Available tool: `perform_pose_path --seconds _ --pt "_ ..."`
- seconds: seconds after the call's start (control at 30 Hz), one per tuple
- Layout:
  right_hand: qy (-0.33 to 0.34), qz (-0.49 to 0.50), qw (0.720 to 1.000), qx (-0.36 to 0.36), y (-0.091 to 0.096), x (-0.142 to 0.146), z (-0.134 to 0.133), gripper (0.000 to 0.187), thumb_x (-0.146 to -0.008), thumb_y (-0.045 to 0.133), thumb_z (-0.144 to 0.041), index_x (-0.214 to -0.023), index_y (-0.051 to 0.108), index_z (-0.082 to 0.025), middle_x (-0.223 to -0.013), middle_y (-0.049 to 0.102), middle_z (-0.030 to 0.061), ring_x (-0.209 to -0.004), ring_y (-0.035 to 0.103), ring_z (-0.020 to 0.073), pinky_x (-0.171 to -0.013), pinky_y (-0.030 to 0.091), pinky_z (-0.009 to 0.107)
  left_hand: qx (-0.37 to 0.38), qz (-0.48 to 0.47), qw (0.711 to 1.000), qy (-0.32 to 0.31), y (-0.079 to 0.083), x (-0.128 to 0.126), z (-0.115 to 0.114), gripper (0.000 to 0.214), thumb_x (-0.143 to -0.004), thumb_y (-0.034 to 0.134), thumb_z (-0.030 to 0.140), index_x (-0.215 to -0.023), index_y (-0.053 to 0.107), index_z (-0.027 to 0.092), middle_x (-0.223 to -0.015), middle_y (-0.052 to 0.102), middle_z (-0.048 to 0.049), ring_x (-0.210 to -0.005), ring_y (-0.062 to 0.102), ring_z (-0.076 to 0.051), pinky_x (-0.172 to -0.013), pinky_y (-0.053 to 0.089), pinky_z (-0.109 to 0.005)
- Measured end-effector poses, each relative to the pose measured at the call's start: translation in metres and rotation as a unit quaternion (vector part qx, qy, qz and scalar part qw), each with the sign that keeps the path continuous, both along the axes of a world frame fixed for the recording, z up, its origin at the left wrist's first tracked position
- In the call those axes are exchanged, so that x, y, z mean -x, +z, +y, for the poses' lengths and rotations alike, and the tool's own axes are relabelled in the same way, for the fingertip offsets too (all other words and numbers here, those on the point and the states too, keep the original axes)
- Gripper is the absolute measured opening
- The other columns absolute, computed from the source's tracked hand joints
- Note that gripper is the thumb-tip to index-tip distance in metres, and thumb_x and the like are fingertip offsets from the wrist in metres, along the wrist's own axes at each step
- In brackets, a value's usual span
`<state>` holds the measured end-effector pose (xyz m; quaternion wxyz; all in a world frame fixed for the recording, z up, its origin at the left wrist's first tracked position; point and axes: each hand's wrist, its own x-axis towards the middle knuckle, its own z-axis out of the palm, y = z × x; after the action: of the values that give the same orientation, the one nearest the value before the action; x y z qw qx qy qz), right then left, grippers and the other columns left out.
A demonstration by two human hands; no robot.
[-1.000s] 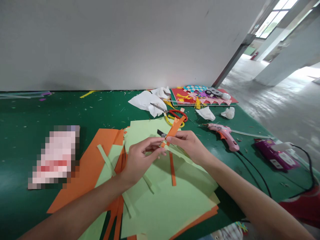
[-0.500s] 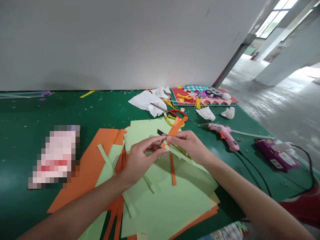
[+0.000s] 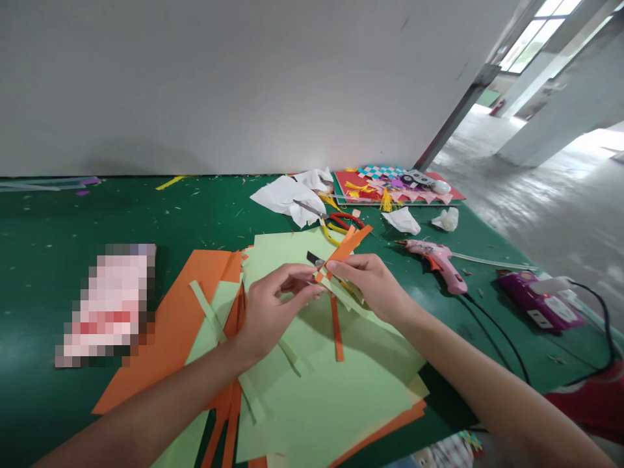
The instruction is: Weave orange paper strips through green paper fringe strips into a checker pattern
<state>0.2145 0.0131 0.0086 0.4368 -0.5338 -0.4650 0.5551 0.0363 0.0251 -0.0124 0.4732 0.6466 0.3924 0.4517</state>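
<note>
Both hands hold a small weave of orange and pale green paper strips (image 3: pixel 347 248) above a stack of pale green sheets (image 3: pixel 312 403). My left hand (image 3: pixel 275 309) pinches its lower left edge between thumb and fingers. From the other side, my right hand (image 3: pixel 373 279) grips the crossing strips, its thumb pressed on top. Orange ends stick up past the right hand; green ends run down below it. A utility knife (image 3: pixel 312 258) lies partly hidden behind the hands. Below them, a loose orange strip (image 3: pixel 337 331) rests on the sheets.
Orange sheets (image 3: pixel 168 312) and loose green strips (image 3: pixel 207 309) lie to the left. Scissors (image 3: pixel 341 219) and crumpled tissue (image 3: pixel 285 198) sit behind. At right are a pink glue gun (image 3: pixel 441 263) with its cord and a purple power strip (image 3: pixel 539 302). A blurred pink item (image 3: pixel 110 305) lies far left.
The orange strip ends in the right hand have tilted and spread slightly to the right. Green ends now fan out a little below that hand. Both hands stay nearly in place.
</note>
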Motion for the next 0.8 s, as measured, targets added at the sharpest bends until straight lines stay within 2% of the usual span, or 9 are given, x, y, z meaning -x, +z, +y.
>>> perform_pose_path --seconds 0.07,0.17,0.3,0.43,0.53,0.67,0.8 --pt "-0.004 -0.007 1.000 -0.003 -0.0002 0.0004 -0.0002 0.037 -0.074 0.070 -0.048 -0.061 0.065 -0.014 -0.050 0.039 -0.0056 -0.046 0.025 0.0058 -0.044 0.018 0.024 -0.003 0.003 1.000 -0.002 0.0000 0.0001 0.0000 0.015 -0.078 0.072 0.032 -0.088 0.069 0.021 -0.081 0.073 -0.0015 -0.067 0.071 -0.015 -0.066 0.059 -0.024" --pt "-0.014 -0.015 1.000 0.000 -0.0011 0.0004 0.0001 0.039 -0.073 0.071 -0.049 -0.057 0.061 -0.015 -0.048 0.033 -0.0068 -0.046 0.023 0.0056 -0.044 0.017 0.024 -0.001 0.001 1.000 0.006 -0.0003 0.0003 -0.0001 0.020 -0.078 0.074 0.030 -0.095 0.067 0.022 -0.082 0.072 -0.0003 -0.068 0.071 -0.015 -0.067 0.059 -0.024" --pt "-0.005 -0.010 1.000 -0.001 -0.0015 0.0007 0.0004 0.039 -0.074 0.070 -0.049 -0.059 0.061 -0.014 -0.051 0.034 -0.0060 -0.047 0.024 0.0058 -0.045 0.016 0.024 -0.011 0.016 1.000 -0.007 -0.0009 0.0005 0.0000 0.017 -0.079 0.072 0.030 -0.094 0.069 0.023 -0.084 0.072 0.0003 -0.069 0.070 -0.013 -0.069 0.058 -0.023" --pt "-0.012 -0.019 1.000 -0.012 -0.0004 0.0019 0.0000 0.042 -0.073 0.071 -0.050 -0.055 0.056 -0.015 -0.050 0.030 -0.0067 -0.048 0.021 0.0057 -0.045 0.015 0.025 -0.023 0.031 0.999 0.011 -0.0010 0.0006 0.0006 0.032 -0.076 0.075 0.030 -0.106 0.066 0.024 -0.089 0.072 -0.0008 -0.075 0.069 -0.014 -0.070 0.057 -0.022" --pt "-0.007 -0.020 1.000 -0.011 0.0004 0.0029 -0.0005 0.041 -0.073 0.070 -0.050 -0.056 0.059 -0.014 -0.050 0.034 -0.0061 -0.047 0.022 0.0058 -0.045 0.016 0.025 -0.038 0.040 0.998 -0.005 -0.0010 0.0006 0.0009 0.018 -0.078 0.073 0.030 -0.095 0.069 0.022 -0.088 0.072 -0.0013 -0.075 0.069 -0.014 -0.069 0.057 -0.021" --pt "-0.006 -0.011 1.000 -0.011 0.0000 0.0031 -0.0010 0.041 -0.075 0.070 -0.047 -0.052 0.058 -0.015 -0.047 0.035 -0.0065 -0.045 0.024 0.0053 -0.044 0.017 0.024 -0.050 0.046 0.998 0.006 -0.0008 0.0003 0.0005 0.026 -0.079 0.072 0.028 -0.104 0.068 0.025 -0.092 0.072 -0.0010 -0.077 0.069 -0.014 -0.070 0.057 -0.022" --pt "0.010 0.008 1.000 -0.003 0.0004 0.0034 -0.0011 0.037 -0.075 0.070 -0.047 -0.058 0.063 -0.015 -0.050 0.045 -0.0045 -0.047 0.035 0.0071 -0.046 0.025 0.023 -0.061 0.037 0.997 -0.014 -0.0008 0.0003 -0.0001 0.012 -0.082 0.069 0.026 -0.093 0.070 0.023 -0.085 0.071 -0.0009 -0.073 0.069 -0.014 -0.067 0.057 -0.021"
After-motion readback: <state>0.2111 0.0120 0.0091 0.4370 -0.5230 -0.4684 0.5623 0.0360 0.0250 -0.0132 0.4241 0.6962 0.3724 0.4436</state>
